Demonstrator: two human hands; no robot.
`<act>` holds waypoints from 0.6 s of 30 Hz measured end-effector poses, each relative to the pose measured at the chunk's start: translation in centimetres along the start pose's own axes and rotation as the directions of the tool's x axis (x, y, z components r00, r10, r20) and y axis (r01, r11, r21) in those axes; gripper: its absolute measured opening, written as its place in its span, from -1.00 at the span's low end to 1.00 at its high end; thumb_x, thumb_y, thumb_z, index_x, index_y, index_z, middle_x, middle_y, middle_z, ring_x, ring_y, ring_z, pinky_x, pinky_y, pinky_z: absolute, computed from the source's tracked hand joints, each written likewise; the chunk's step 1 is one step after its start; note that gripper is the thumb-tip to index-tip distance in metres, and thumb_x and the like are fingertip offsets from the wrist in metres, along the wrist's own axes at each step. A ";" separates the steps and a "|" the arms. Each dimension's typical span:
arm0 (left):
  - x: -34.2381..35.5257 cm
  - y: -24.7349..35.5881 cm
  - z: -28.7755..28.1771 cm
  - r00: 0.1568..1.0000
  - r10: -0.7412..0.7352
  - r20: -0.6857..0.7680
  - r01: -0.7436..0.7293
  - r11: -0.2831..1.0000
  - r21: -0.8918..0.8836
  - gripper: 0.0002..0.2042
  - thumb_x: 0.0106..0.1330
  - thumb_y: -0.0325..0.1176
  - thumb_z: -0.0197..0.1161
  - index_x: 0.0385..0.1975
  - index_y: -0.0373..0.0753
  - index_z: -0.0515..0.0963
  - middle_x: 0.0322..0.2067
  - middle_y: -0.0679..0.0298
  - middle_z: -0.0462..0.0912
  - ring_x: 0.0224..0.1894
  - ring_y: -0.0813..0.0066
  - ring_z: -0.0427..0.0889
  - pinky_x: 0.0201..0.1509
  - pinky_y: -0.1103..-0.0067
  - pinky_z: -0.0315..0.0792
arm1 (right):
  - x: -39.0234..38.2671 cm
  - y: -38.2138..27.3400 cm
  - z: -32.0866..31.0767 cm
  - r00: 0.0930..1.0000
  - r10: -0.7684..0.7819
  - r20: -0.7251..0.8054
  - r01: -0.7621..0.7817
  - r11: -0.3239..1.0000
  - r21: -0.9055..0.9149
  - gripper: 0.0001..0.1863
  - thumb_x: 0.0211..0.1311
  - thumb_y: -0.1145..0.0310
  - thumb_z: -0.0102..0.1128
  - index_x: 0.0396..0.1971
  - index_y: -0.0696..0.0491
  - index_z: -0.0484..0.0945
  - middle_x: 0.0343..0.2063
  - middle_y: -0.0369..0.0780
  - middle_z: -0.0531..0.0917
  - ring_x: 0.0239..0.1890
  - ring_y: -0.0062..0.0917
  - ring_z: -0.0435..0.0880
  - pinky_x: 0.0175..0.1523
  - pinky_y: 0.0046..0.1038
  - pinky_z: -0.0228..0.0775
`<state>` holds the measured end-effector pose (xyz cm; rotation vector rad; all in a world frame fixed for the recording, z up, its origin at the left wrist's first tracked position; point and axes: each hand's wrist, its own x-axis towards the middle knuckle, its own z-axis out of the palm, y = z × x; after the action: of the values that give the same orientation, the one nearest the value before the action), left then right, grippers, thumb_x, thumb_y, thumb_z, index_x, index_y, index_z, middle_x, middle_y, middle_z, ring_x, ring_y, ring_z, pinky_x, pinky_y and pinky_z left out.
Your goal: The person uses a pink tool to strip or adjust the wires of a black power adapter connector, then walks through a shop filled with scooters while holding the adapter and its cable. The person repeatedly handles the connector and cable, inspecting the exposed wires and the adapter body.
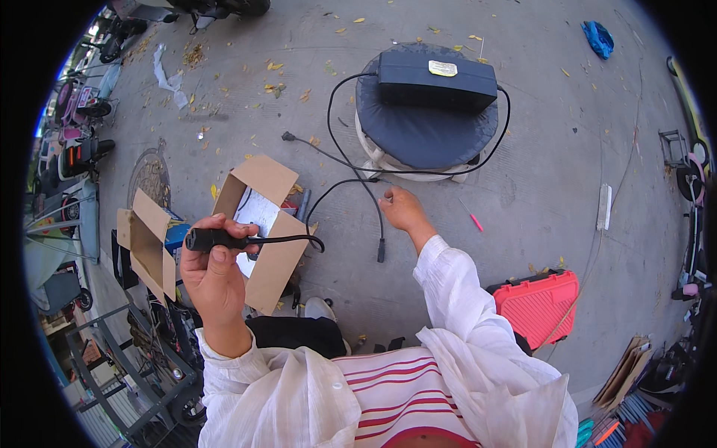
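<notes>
My left hand (214,270) is raised and shut on a black connector plug (211,239), whose thin black lead curls off to the right. My right hand (401,210) reaches forward and pinches a black cable (373,196) that hangs down to a small plug end (381,250). That cable runs up to a black rectangular charger box (435,80) lying on a round dark-cushioned stool (418,131). A second lead from the box ends in a mains plug (287,136) on the concrete.
Two open cardboard boxes (269,231) (147,243) sit on the ground at the left. A red plastic case (539,305) lies at the right, cardboard sheets (627,369) further right. A metal rack (127,366) stands lower left; small ride-on vehicles (78,127) line the left edge.
</notes>
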<state>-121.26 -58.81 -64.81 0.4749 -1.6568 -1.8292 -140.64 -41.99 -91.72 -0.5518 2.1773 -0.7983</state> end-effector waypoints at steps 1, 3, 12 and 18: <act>0.0 -0.1 -0.3 1.000 0.016 -0.002 -0.016 1.000 0.013 -0.60 0.30 -0.25 0.25 0.03 -0.34 0.41 -0.26 0.11 0.60 -0.12 0.20 0.62 -0.13 0.46 0.54 | 0.5 2.6 0.9 0.995 0.040 -0.096 -0.044 0.998 -0.034 -0.64 0.15 0.22 0.17 -0.13 0.13 0.53 -0.06 -0.04 0.56 -0.10 -0.09 0.57 0.02 -0.21 0.41; 0.2 -0.3 -0.8 0.998 0.068 0.010 -0.068 0.997 0.038 -0.59 0.32 -0.20 0.22 0.05 -0.32 0.39 -0.27 0.12 0.59 -0.12 0.20 0.59 -0.04 0.39 0.47 | 1.0 5.5 2.6 0.983 0.045 -0.179 -0.057 0.996 -0.063 -0.71 0.13 0.30 0.16 -0.18 0.13 0.53 -0.10 -0.04 0.56 -0.11 -0.10 0.57 -0.01 -0.21 0.43; 1.2 -0.2 -0.8 0.990 0.101 0.100 -0.097 0.994 -0.040 -0.57 0.38 -0.10 0.11 0.14 -0.15 0.28 -0.33 0.30 0.43 -0.19 0.40 0.47 0.05 0.34 0.28 | -2.3 7.0 7.8 0.700 -0.590 0.402 0.692 0.422 -0.586 -0.78 0.09 0.42 0.15 -0.22 0.00 0.55 -0.19 -0.13 0.50 -0.07 -0.28 0.49 0.07 -0.34 0.29; 1.6 -0.4 -1.6 0.997 0.054 -0.048 -0.061 0.985 -0.162 -0.49 0.23 -0.15 0.30 0.12 -0.19 0.32 -0.49 0.32 0.40 -0.45 0.53 0.38 -0.32 0.58 0.30 | -3.7 1.3 1.4 0.620 -0.717 0.318 0.757 0.653 -0.003 -0.74 0.15 0.35 0.21 -0.15 0.04 0.48 -0.27 -0.23 0.53 -0.18 -0.37 0.53 -0.01 -0.35 0.31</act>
<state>-121.56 -61.03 -65.25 0.3893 -1.4620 -1.8800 -137.39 -39.36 -91.54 -1.6149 1.6886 -0.9010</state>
